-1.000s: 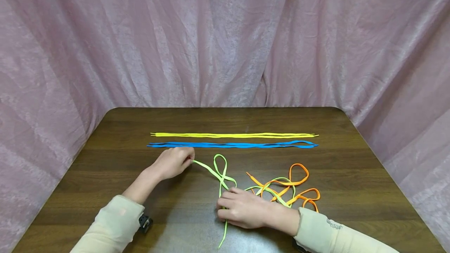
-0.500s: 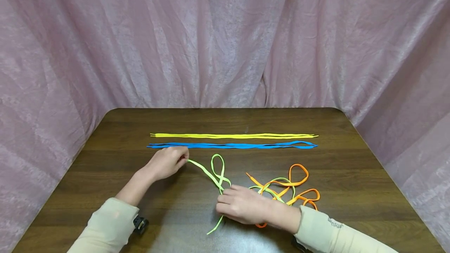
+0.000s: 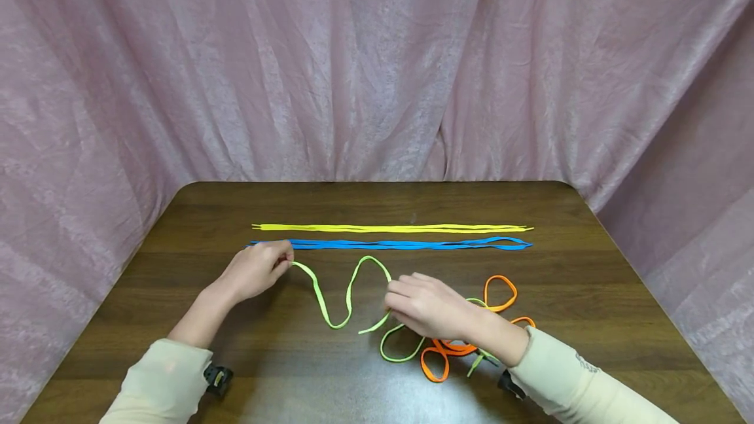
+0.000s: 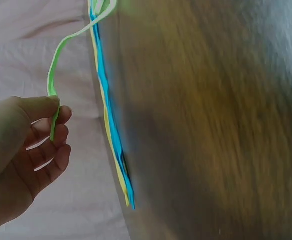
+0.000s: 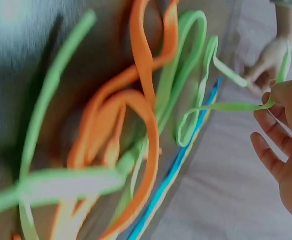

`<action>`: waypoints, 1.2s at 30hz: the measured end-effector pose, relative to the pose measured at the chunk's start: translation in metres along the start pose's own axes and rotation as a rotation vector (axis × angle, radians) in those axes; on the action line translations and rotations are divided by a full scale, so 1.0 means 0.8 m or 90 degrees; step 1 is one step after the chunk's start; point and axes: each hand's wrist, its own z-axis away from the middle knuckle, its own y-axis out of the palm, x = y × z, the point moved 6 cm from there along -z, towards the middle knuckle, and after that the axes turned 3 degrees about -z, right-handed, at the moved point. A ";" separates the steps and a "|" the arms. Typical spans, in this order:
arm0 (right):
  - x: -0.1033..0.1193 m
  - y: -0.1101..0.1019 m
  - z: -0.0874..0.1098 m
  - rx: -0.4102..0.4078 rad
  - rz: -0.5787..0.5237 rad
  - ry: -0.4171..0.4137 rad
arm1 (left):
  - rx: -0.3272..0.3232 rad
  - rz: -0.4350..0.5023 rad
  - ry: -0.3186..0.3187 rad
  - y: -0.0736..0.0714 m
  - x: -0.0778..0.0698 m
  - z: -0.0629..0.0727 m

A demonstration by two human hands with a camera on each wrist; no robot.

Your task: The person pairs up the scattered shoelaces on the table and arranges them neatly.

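My left hand (image 3: 256,270) pinches a light green shoelace (image 3: 323,306) near one end, between thumb and fingertips. A short tip of that green lace (image 4: 54,127) hangs below the thumb in the left wrist view. From there the lace bends down and up again to my right hand (image 3: 432,306), whose thumb and forefinger pinch it. A free green end points left from under that hand. Beneath the right forearm, more green lace (image 5: 71,187) lies tangled with an orange shoelace (image 5: 146,55); the arm hides part of the tangle.
Beyond the hands, blue laces (image 3: 383,245) and yellow laces (image 3: 383,228) lie straight and parallel across the brown wooden table (image 3: 589,293). The left hand overlaps the left end of the blue ones. A pink curtain (image 3: 353,70) hangs around the table.
My left hand has moved left with the lace end. My right hand has moved away from me and right, lifting green lace; the crossed green loop has opened into a wavy strand.
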 end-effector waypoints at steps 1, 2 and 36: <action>-0.006 -0.003 0.001 -0.004 -0.004 0.012 | -0.003 -0.001 -0.005 -0.002 0.003 0.001; -0.011 -0.007 0.003 -0.007 -0.012 0.023 | -0.005 -0.002 -0.009 -0.004 0.006 0.002; -0.164 -0.045 0.159 -0.023 -0.042 0.390 | 0.046 -0.026 -0.138 -0.003 0.103 0.053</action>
